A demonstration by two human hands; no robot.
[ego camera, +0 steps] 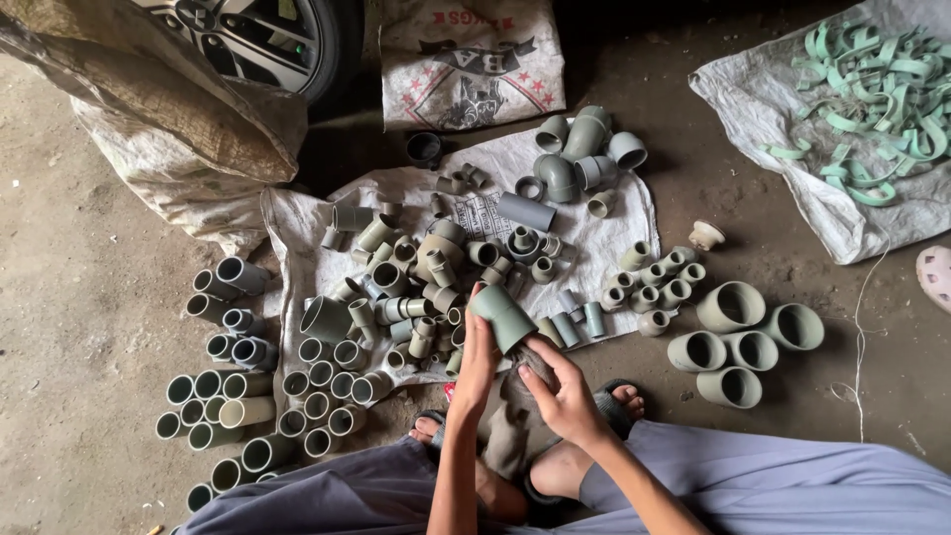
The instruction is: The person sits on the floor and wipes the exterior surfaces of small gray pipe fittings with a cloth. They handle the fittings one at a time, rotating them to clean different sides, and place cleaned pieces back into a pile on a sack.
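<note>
the left hand gripped a grey-green pipe reducer, holding it tilted above the near edge of the white sack. the right hand was closed on a dark cloth pressed against the reducer's lower end. loose pipe fittings covered the sack, and upright couplings stood on the floor to the left.
</note>
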